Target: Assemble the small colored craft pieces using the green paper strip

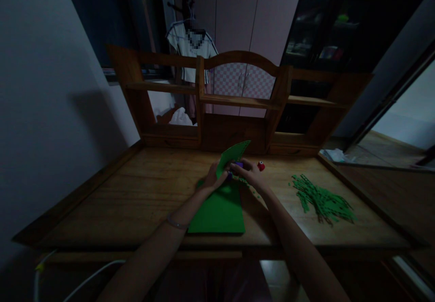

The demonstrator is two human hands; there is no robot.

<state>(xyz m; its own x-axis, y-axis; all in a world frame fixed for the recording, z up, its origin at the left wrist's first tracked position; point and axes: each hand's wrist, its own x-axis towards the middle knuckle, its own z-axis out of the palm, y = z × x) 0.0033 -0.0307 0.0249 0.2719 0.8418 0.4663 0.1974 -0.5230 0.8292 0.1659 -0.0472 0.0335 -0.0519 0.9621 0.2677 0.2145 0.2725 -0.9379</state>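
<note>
A green sheet point(233, 152) is raised and curved above the desk, with my left hand point(216, 178) closed on its lower left part. My right hand point(248, 172) is closed around a small purple tool point(239, 164) at the sheet's right edge. Another dark blue or purple bit shows beside my left thumb; its shape is unclear. Beneath my hands, a green stack or board point(219, 211) lies flat on the wooden desk. Small green scraps point(253, 192) lie just below my right hand.
A pile of narrow green strips point(321, 200) lies on the right of the desk point(125, 193). A small red object point(261, 166) sits beyond my right hand. Wooden shelving point(238, 100) stands along the back edge.
</note>
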